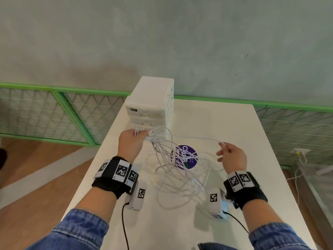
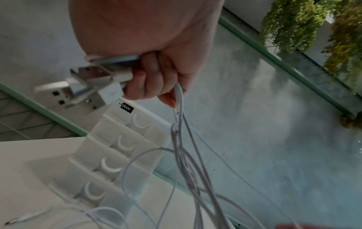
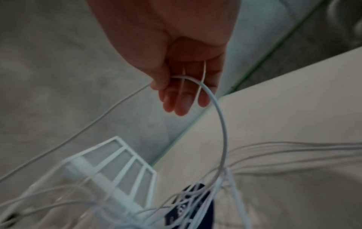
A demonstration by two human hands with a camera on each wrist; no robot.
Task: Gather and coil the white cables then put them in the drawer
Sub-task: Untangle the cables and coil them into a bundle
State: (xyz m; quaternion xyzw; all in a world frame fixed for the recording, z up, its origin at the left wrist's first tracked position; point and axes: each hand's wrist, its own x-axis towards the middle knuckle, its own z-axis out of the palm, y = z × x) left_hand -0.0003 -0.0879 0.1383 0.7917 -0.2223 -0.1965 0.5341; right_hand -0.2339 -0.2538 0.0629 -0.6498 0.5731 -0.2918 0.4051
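Note:
A tangle of white cables (image 1: 180, 170) sprawls over the middle of the white table (image 1: 234, 127). My left hand (image 1: 132, 141) is raised just in front of the white drawer unit (image 1: 153, 103) and grips several cable ends; their USB plugs (image 2: 94, 82) stick out of the fist (image 2: 156, 80), and strands hang down from it (image 2: 182, 139). My right hand (image 1: 229, 154) is lifted at the right and pinches one cable strand (image 3: 221, 117) between thumb and fingers; the strand arcs back toward the left hand. All drawers (image 2: 109, 165) look closed.
A round purple sticker (image 1: 186, 156) lies under the tangle. Green mesh fencing (image 1: 54, 112) runs behind and beside the table. A loose plug end (image 2: 23, 218) lies on the tabletop left of the drawers. Another cable (image 1: 297, 170) hangs from a socket off the right edge.

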